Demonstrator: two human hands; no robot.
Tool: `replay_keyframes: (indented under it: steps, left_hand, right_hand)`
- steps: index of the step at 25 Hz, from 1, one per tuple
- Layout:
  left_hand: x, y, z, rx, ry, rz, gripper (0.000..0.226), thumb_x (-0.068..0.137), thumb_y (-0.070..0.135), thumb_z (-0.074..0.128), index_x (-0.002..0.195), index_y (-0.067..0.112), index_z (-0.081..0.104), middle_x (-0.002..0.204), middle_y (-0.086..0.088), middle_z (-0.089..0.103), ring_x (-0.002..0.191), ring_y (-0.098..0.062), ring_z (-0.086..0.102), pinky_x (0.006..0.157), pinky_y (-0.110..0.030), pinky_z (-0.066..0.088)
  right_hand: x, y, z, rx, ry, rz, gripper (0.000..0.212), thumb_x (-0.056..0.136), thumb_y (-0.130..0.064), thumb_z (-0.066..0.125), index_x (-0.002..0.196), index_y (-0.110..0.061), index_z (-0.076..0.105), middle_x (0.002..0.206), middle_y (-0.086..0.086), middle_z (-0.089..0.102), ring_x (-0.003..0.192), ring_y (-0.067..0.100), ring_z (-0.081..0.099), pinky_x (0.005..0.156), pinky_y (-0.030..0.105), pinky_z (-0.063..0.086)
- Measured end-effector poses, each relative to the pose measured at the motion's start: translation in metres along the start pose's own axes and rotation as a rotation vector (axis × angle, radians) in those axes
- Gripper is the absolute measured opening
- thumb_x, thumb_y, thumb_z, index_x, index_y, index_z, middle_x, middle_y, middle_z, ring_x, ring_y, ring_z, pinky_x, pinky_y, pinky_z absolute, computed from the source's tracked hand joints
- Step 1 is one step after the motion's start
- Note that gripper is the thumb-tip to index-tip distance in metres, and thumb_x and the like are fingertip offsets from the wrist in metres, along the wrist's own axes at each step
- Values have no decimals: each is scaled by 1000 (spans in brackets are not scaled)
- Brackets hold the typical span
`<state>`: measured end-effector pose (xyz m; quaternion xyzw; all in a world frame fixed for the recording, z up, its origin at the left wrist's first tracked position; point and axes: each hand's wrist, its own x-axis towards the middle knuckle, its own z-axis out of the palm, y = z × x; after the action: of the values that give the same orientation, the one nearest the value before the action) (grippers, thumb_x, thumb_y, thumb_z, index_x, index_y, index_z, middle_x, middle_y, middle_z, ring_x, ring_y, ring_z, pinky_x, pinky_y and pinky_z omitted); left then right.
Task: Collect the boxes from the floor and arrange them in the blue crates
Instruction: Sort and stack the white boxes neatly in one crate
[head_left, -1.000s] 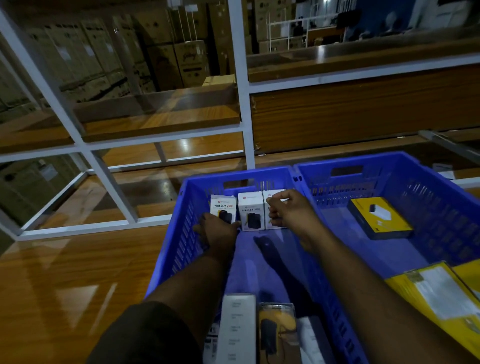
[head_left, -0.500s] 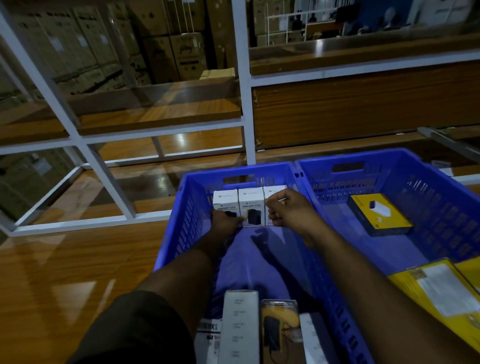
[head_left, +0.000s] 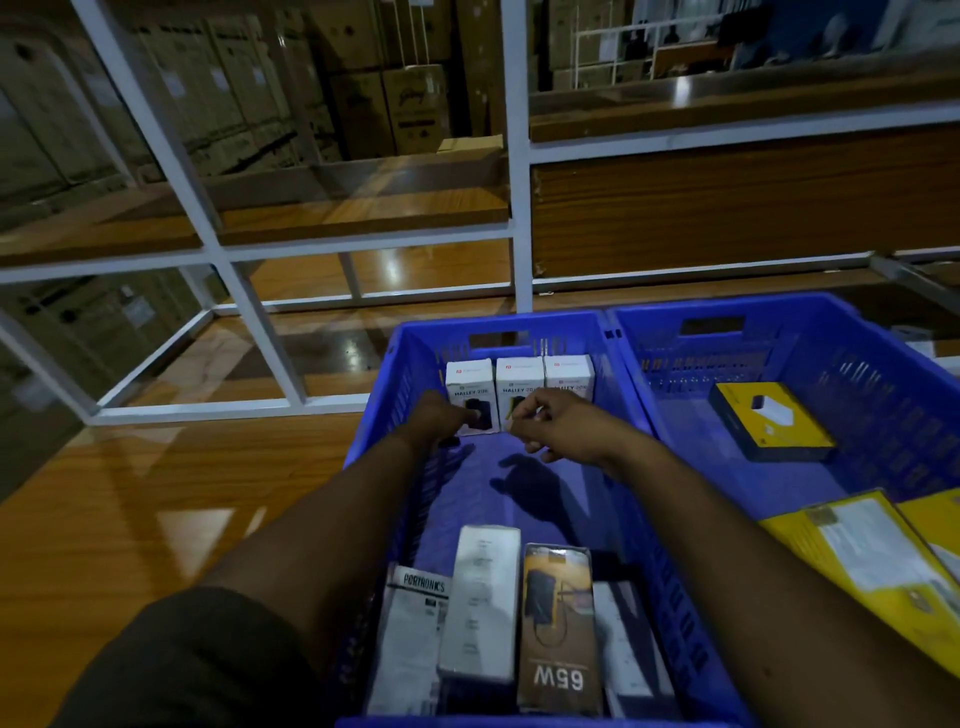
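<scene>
Head view: three white boxes (head_left: 519, 387), printed retail cartons, stand upright side by side against the far wall of the left blue crate (head_left: 524, 325). Rigid card with crisp corners and smooth faces; judged light and stiff, best taken by the two side faces, and likely to slip where glossy. The left hand (head_left: 439, 418) touches the lower front of the leftmost box; whether it grips cannot be told. The right hand (head_left: 558, 426) hangs just before the row, fingers loosely curled, holding nothing. Toward the crate's near end lie further flat cartons, one marked 65W (head_left: 558, 629). The right blue crate (head_left: 727, 312), touching the left, holds yellow boxes (head_left: 771, 421).
</scene>
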<state>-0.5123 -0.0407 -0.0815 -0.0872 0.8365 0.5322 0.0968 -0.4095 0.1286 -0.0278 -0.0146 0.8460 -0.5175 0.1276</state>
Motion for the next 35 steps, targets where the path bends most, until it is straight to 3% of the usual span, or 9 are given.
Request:
replay_keyframes:
  steps: [3,5,6,11,18,22,26,29,35]
  left_hand:
    - [4,2,-5,-97,27,-40,14,94,7,64,87,8,52,72,-11,51,58,-20,47,62,-33,43]
    - [10,3,-1,-109,22,-93,34,99,10,56,66,6,63,49,-8,53,47,-20,48,49,-27,39]
    - [16,2,2,-137,8,-110,30,100,11,53,75,2,65,49,-8,57,48,-22,49,48,-28,37]
    - [42,0,20,-261,-49,-128,43,106,31,39,130,-1,55,129,-19,61,113,-37,60,88,-40,51]
    - [25,1,20,-274,-12,-110,43,108,22,36,134,-8,50,138,-34,50,123,-48,52,100,-52,44]
    - [28,-1,16,-248,17,-145,54,103,37,47,136,-5,49,137,-23,55,121,-41,55,101,-49,47]
    - [-2,7,4,-215,75,-75,48,101,24,53,136,-9,49,134,-17,55,123,-38,54,87,-39,44]
    - [-19,7,-6,-261,20,-94,47,100,28,56,136,-1,52,130,-15,58,106,-29,56,80,-34,40]
    - [-66,1,-21,-362,-163,-113,28,101,32,53,120,13,60,100,-6,63,94,-19,63,92,-42,53]
  right_hand:
    - [-1,4,4,-12,12,0,28,94,-32,64,106,-8,60,95,14,65,84,24,61,84,47,55]
    - [0,7,3,-20,19,1,29,94,-33,64,108,-8,59,97,12,64,88,24,64,84,45,55]
    - [1,8,2,-27,23,2,29,94,-33,64,108,-8,59,96,9,63,89,24,64,84,44,55]
    - [10,19,0,-60,28,42,24,91,-38,66,105,-20,58,101,-2,57,89,17,61,76,35,51]
    - [13,22,4,-166,-42,46,30,92,-40,65,114,-22,56,95,-4,57,85,15,58,79,35,51]
    - [9,18,8,-142,-99,51,26,90,-38,67,107,-19,62,93,2,64,83,20,62,84,43,55]
    - [-3,8,9,-139,-332,-8,32,94,-29,63,124,-17,59,98,-2,63,88,13,61,91,40,52]
    - [-12,0,18,-165,-603,-40,48,91,-29,69,135,-29,51,126,-4,58,116,16,57,102,45,49]
    - [-22,-2,31,-334,-872,-132,82,84,-1,73,150,-26,33,155,-5,30,141,18,31,108,33,42]
